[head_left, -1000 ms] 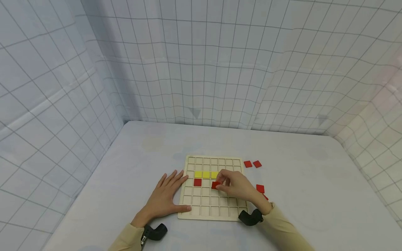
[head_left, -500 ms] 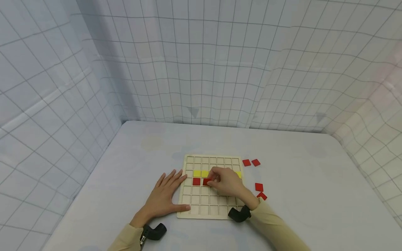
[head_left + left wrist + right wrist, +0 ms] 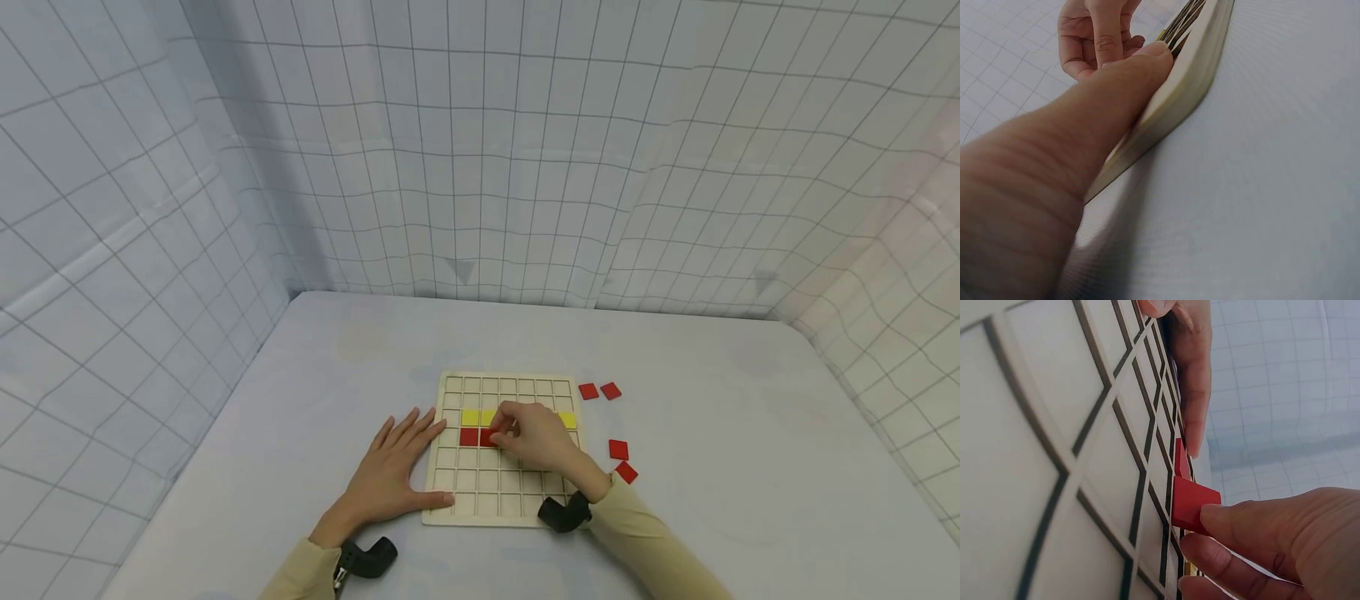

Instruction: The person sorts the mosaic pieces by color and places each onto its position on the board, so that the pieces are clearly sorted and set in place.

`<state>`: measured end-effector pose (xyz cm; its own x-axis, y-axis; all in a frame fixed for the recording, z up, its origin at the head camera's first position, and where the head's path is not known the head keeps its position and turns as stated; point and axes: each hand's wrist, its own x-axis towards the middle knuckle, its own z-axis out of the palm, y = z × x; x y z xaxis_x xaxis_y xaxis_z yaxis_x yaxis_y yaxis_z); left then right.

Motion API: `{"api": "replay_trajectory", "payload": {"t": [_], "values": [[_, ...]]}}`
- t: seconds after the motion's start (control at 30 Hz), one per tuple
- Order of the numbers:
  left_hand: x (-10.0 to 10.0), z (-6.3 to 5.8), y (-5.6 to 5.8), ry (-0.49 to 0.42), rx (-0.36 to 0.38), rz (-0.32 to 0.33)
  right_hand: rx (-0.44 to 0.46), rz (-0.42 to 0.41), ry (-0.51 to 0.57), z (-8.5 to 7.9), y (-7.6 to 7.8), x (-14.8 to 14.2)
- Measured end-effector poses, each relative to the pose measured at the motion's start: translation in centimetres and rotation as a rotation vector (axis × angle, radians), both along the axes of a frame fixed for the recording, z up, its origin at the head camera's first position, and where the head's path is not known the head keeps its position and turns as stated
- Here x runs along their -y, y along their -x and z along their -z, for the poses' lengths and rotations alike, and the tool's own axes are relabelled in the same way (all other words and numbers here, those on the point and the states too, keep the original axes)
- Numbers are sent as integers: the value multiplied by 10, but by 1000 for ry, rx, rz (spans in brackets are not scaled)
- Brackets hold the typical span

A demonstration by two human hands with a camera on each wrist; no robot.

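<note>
A pale grid board [image 3: 498, 504] lies on the table, with yellow square tiles [image 3: 469, 417] along one row. Below that row, a red square tile [image 3: 468, 437] sits in a cell at the left. My right hand [image 3: 534, 435] pinches a second red tile [image 3: 1194, 503] between thumb and finger, at the cell just right of the first one. In the right wrist view this tile is tilted, with one edge at the board. My left hand [image 3: 392, 468] lies spread at the board's left edge, fingertips and thumb touching it. The right hand covers part of the yellow row.
To the right of the board lie loose red tiles: a far pair [image 3: 599, 391] by the upper corner and a nearer pair [image 3: 618, 450] beside the right wrist. A white cloth with grid lines [image 3: 480, 167] hangs behind and around the table.
My right hand has moved left with the red tile, from a cell further right to beside the first red tile, and lowered it slightly. The left hand stays put.
</note>
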<state>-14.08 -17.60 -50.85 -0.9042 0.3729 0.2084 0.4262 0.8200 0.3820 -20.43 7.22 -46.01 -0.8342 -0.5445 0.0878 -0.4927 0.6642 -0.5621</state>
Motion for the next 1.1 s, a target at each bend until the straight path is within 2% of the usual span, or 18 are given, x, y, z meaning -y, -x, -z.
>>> {"api": "replay_trajectory", "payload": {"t": [0.2, 0.6, 0.93, 1.1], "values": [[0, 0, 0, 7, 12, -4, -7, 27, -3, 0, 0, 2], [0, -1, -1, 2, -14, 6, -20, 61, 4, 2, -1, 6], [1, 1, 1, 21, 12, 3, -25, 42, -2, 4, -2, 5], [1, 1, 1, 24, 26, 2, -25, 13, -10, 1, -7, -3]]}}
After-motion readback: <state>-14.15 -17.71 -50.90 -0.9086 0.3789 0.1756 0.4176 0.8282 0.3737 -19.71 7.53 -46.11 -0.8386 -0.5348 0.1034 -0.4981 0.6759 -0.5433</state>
